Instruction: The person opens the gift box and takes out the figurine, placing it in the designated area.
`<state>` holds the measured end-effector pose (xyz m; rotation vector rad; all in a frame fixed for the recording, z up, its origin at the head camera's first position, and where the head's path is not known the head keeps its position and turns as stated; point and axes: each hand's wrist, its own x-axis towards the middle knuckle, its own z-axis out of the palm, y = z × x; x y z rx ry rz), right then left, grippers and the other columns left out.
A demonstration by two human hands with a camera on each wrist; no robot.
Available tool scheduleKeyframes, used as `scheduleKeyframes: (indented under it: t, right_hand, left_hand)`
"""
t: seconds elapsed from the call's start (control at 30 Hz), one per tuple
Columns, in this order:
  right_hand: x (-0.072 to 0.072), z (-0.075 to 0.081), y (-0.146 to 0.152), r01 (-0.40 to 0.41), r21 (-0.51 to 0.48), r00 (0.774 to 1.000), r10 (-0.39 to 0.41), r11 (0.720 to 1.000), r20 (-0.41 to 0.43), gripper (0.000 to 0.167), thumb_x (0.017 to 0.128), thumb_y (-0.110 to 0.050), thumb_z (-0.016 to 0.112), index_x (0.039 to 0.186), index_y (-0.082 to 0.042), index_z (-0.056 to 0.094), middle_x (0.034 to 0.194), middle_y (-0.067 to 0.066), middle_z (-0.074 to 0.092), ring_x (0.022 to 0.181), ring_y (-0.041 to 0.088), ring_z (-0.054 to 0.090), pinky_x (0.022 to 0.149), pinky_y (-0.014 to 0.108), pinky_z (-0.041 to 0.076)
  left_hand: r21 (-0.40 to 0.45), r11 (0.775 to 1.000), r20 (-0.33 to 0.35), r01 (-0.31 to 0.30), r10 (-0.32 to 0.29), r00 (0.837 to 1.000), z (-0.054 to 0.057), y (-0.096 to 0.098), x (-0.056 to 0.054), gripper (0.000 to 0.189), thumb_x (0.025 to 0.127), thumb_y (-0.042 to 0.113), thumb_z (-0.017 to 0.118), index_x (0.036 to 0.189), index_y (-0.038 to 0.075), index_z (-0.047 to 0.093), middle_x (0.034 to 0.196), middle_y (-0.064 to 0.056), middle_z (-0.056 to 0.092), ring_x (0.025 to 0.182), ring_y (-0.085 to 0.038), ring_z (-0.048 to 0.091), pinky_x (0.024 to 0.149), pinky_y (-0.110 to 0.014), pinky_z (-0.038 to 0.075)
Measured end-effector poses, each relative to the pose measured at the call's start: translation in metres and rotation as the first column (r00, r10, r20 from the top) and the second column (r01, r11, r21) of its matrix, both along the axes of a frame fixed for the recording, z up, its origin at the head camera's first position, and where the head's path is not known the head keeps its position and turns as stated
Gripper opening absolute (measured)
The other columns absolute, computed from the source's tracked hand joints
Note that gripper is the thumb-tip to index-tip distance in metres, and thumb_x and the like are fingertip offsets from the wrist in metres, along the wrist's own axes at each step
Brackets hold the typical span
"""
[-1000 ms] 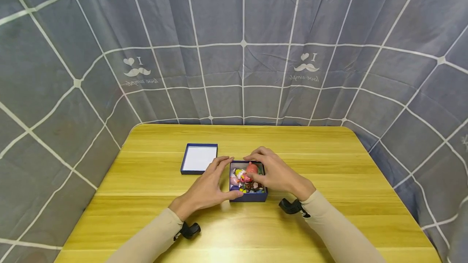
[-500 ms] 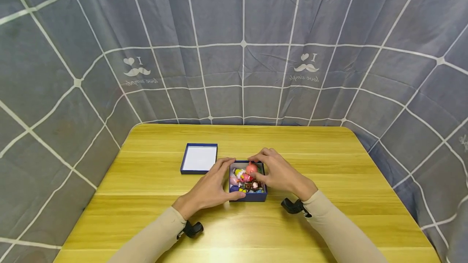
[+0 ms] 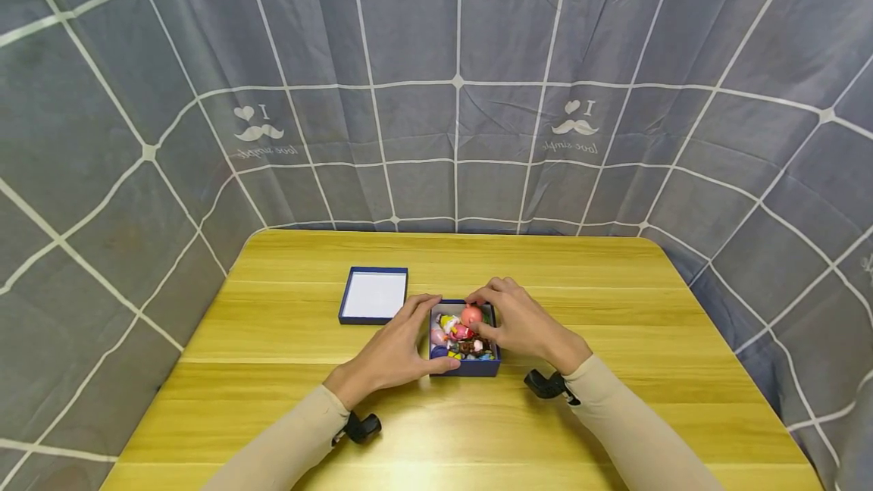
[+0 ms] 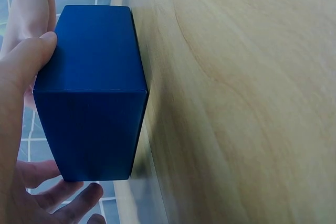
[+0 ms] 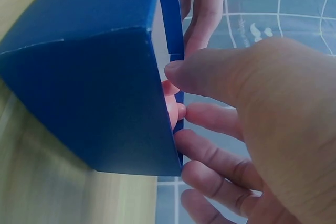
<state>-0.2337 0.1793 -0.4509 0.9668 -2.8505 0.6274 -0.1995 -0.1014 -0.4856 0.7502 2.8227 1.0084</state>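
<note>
A blue box without its lid stands on the table, packed with small colourful toy figures. My left hand grips the box from the left, thumb at the near wall and fingertips at the far left corner. In the left wrist view, the thumb lies against the blue side. From the right, my right hand reaches over the rim. Its thumb and index finger pinch a round pink toy figure at the far right of the box. Most of that figure is hidden behind the box wall in the right wrist view.
The blue box lid lies with its white inside up, behind and left of the box, near the left fingers. Both stand on a wooden table. A grey checked cloth hangs behind and around the table.
The right fingertips have shifted slightly right and settled round the pink figure. My left hand has edged slightly right, closer about the box. Box and lid stay in place on the table.
</note>
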Motion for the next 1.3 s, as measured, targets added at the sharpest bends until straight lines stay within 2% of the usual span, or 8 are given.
scheduleKeyframes:
  t: [0.2, 0.47, 0.77, 1.03, 1.3]
  right_hand:
    - [-0.001, 0.0006, -0.002, 0.001, 0.009, 1.0, -0.001, 1.0, -0.008, 0.037, 0.104, -0.022, 0.091, 0.136, -0.008, 0.08, 0.128, 0.007, 0.077, 0.123, 0.03, 0.068, 0.111, 0.057, 0.062]
    - [-0.0026, 0.0028, -0.0042, -0.007, 0.03, 0.999, 0.007, 1.0, -0.032, 0.042, 0.101, -0.021, 0.093, 0.139, -0.007, 0.08, 0.126, 0.008, 0.078, 0.115, 0.029, 0.068, 0.104, 0.055, 0.062]
    - [-0.0052, 0.0033, -0.005, -0.004, 0.044, 1.0, 0.005, 0.999, -0.029, 0.042, 0.1, -0.024, 0.095, 0.135, -0.008, 0.079, 0.122, 0.007, 0.078, 0.113, 0.027, 0.068, 0.104, 0.056, 0.062]
    - [-0.0053, 0.0041, -0.0069, -0.001, 0.041, 1.0, 0.003, 0.999, -0.029, 0.04, 0.098, -0.026, 0.098, 0.128, -0.011, 0.078, 0.115, 0.003, 0.076, 0.108, 0.024, 0.067, 0.099, 0.052, 0.061]
    - [-0.0041, 0.0039, -0.0054, -0.017, 0.049, 1.0, 0.017, 0.999, -0.007, 0.041, 0.099, -0.018, 0.094, 0.137, -0.01, 0.08, 0.121, 0.006, 0.077, 0.11, 0.025, 0.068, 0.101, 0.054, 0.061]
  left_hand:
    - [0.0, 1.0, 0.008, -0.002, 0.002, 1.0, 0.0003, 0.0008, 0.0004, 0.118, 0.094, 0.073, 0.089, 0.181, 0.012, 0.04, 0.184, -0.012, 0.042, 0.161, -0.04, 0.058, 0.129, -0.063, 0.055]
    - [-0.005, 1.0, 0.008, 0.001, -0.001, 1.0, 0.002, 0.0014, -0.0003, 0.118, 0.094, 0.073, 0.089, 0.182, 0.013, 0.039, 0.185, -0.011, 0.04, 0.162, -0.041, 0.058, 0.13, -0.062, 0.055]
    - [-0.013, 1.0, 0.002, 0.001, -0.001, 1.0, 0.0019, 0.0014, -0.0023, 0.118, 0.094, 0.075, 0.088, 0.182, 0.014, 0.039, 0.185, -0.01, 0.041, 0.162, -0.038, 0.059, 0.131, -0.06, 0.054]
    - [-0.014, 1.0, 0.006, 0.0, 0.0, 1.0, 0.0002, 0.0015, -0.0024, 0.119, 0.094, 0.075, 0.088, 0.182, 0.013, 0.039, 0.184, -0.011, 0.042, 0.16, -0.04, 0.06, 0.129, -0.061, 0.055]
    - [-0.017, 1.0, 0.02, -0.006, 0.006, 1.0, -0.0005, 0.0007, -0.0001, 0.118, 0.095, 0.075, 0.088, 0.183, 0.016, 0.038, 0.185, -0.01, 0.04, 0.16, -0.04, 0.059, 0.13, -0.061, 0.055]
